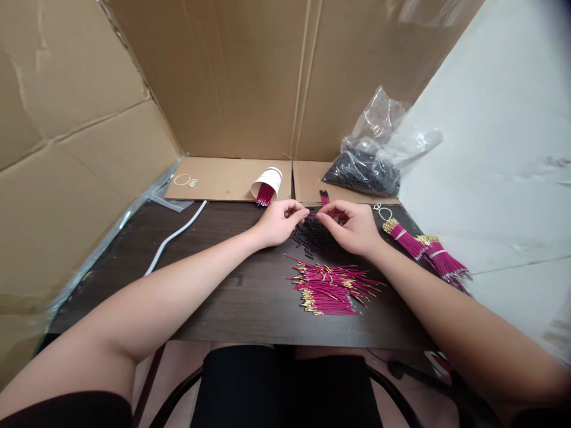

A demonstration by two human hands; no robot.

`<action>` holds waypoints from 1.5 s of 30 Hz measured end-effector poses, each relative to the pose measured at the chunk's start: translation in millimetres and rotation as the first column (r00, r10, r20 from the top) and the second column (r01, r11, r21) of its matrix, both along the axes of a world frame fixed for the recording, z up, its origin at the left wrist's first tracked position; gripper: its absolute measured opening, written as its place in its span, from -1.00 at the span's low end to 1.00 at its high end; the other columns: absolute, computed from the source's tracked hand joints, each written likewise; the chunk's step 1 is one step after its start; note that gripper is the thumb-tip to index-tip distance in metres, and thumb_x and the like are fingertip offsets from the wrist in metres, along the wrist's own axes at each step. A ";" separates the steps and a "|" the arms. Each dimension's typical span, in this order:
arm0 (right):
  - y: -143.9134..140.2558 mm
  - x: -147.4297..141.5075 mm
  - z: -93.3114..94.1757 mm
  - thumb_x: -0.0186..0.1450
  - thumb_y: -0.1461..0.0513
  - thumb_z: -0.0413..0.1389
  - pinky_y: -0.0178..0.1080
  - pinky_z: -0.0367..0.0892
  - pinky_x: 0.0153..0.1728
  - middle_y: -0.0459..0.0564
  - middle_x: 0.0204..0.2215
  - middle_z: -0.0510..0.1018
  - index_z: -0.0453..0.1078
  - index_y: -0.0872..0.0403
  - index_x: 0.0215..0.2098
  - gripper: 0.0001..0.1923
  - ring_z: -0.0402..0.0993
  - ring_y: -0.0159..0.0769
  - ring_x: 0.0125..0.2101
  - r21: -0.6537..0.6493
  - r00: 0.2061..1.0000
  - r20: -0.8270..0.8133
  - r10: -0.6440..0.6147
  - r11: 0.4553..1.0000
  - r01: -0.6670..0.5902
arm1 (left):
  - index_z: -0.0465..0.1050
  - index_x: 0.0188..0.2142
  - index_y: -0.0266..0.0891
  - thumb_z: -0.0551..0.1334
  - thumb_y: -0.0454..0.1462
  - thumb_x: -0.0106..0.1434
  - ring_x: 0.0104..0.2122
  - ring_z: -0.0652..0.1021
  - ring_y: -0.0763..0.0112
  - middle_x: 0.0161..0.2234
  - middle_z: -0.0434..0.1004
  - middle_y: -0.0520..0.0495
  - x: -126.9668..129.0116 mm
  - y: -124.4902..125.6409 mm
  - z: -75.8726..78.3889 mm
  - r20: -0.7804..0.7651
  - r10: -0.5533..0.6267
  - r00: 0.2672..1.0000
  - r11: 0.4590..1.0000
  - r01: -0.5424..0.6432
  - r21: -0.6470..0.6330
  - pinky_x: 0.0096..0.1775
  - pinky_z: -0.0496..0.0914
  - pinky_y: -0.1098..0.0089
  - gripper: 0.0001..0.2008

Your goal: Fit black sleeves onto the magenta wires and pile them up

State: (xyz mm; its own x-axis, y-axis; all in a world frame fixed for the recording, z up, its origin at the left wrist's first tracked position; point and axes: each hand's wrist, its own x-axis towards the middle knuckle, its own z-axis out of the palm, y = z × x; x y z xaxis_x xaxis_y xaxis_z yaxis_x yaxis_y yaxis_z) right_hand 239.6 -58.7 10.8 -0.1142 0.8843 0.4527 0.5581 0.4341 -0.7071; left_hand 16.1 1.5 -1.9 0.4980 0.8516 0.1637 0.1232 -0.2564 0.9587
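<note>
Left hand (281, 223) and right hand (354, 226): thumb and forefinger of each pinched on one crimson wire (313, 214), held roughly level; whether its left end carries a sleeve cannot be told. The two-point grip presumably steadies so thin a piece. At six o'clock, just below the fingers: one pile of black sleeves (307, 242) (overlapping, beyond counting), apparently placed for short reach. Between five and six, farther out: one heap of gold-ended wires (328, 285), one pale tie visible. At one o'clock: one small bunch of black-tipped wires (324, 198). At ten: one white cup (273, 173) on its side, mouth toward the worker, likely for easy access to the wires inside. Between one and two: one clear bag (379, 116) of black pieces (357, 172). Between three and four: at least two tied bundles (404, 236), near the table's (214, 279) right side.
</note>
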 end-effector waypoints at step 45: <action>16.5 28.0 11.4 0.42 0.17 0.24 -0.11 0.33 -0.27 0.04 -0.31 0.65 0.60 0.04 -0.26 -0.87 0.47 -0.19 -0.37 0.115 0.950 0.311 0.022 0.992 -0.060 | 0.54 -0.04 -0.29 0.22 -0.08 0.58 -0.41 0.54 0.34 -0.49 0.50 -0.01 -2.2 4.4 -3.8 -0.037 0.040 0.999 0.999 -0.040 0.002 -0.19 0.40 0.27 -0.71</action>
